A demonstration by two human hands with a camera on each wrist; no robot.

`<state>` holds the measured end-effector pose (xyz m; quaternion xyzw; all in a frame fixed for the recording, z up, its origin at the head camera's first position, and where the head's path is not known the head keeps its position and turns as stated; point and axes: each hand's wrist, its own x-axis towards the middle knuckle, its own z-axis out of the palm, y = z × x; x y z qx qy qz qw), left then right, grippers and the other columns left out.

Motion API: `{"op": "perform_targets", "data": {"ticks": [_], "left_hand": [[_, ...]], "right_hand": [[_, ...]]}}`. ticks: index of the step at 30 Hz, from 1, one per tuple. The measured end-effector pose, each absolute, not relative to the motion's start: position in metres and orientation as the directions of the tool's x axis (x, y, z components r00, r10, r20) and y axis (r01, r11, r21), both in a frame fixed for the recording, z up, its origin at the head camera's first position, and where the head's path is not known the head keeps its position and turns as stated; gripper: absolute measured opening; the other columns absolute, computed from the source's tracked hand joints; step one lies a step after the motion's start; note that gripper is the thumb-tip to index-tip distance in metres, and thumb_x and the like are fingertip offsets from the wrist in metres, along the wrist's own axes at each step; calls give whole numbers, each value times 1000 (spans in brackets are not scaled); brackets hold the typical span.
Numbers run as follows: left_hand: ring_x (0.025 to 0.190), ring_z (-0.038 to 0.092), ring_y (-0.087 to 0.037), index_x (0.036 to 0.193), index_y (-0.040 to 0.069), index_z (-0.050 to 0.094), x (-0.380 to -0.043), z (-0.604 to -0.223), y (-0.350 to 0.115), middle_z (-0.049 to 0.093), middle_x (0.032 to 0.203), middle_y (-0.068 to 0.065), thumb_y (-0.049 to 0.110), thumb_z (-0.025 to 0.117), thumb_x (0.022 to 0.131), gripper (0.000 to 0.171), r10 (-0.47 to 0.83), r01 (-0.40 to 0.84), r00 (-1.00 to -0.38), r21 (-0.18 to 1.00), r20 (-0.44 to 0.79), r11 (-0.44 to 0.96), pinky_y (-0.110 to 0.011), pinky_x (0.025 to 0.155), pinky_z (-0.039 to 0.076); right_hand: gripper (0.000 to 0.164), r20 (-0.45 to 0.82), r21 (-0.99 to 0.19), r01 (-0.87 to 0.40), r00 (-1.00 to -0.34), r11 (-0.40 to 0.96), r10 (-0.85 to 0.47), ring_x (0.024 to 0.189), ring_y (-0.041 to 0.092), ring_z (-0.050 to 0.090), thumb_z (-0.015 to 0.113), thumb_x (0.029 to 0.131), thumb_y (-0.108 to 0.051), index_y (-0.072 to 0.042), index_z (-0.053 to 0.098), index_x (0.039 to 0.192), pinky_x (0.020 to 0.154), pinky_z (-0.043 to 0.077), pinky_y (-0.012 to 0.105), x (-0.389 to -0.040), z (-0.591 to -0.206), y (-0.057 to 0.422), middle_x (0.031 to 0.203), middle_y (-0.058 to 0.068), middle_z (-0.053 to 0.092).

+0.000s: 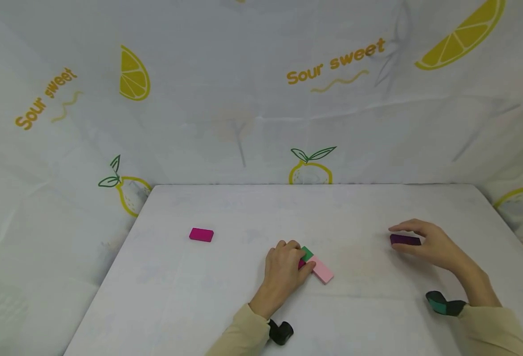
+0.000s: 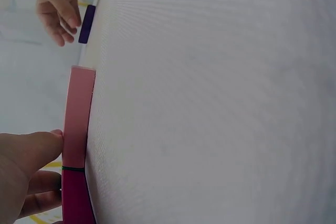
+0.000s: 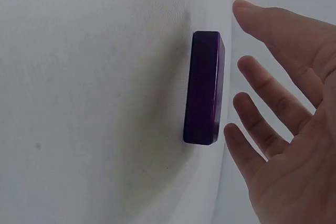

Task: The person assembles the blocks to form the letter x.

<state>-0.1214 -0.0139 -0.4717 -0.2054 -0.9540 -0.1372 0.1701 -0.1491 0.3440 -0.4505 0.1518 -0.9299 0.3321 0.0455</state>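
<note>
the relation that seems to matter most is between the right hand (image 1: 435,247) and the purple block (image 1: 405,240). taking the pink block (image 1: 322,270) as landmark, the purple block lies well to its right and somewhat farther from the person, on the white table (image 1: 154,296). its long axis runs roughly side to side, while the pink block's slants, far end to the left, near end to the right, so the two are not parallel. the right hand is clearly the nearer one: it hangs just above the purple block, its wrist on the side away from the pink block. its fingers and thumb are spread wide, and a gap shows beneath them in the right wrist view; it has hold of nothing.

the left hand (image 1: 283,267) is just left of the pink block, its thumb touching that block's edge. its fingers are bent and appear to grip the magenta block (image 1: 301,264); how firmly, i cannot tell. a green block (image 1: 308,253), partly covered by the fingers, meets the pink block's far left end.

a second magenta block (image 1: 201,235) lies well left of the pink block and farther from the person. no container shows in any view.
</note>
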Motion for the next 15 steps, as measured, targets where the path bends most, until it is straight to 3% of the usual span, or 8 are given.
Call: {"op": "perform_targets", "data": {"ticks": [4,15], "left_hand": [[77,59,-12,87,22,83,-122,-472,-14,75,94,5,43,84,82,22,344,440,-859,201,380,875,-18,58,33],[77,60,-13,84,22,83,-122,-470,-16,75,94,5,42,85,81,20,344,447,-858,224,381,866,-18,57,30]], "right_hand": [[37,153,-577,-297,-954,761,-256,98,-26,41,87,80,-16,-7,75,114,82,36,1,-150,-454,348,111,16,72],[39,89,-609,-258,-962,750,-259,91,-17,47,84,82,-10,0,72,118,71,47,15,-153,-466,354,114,20,68]]}}
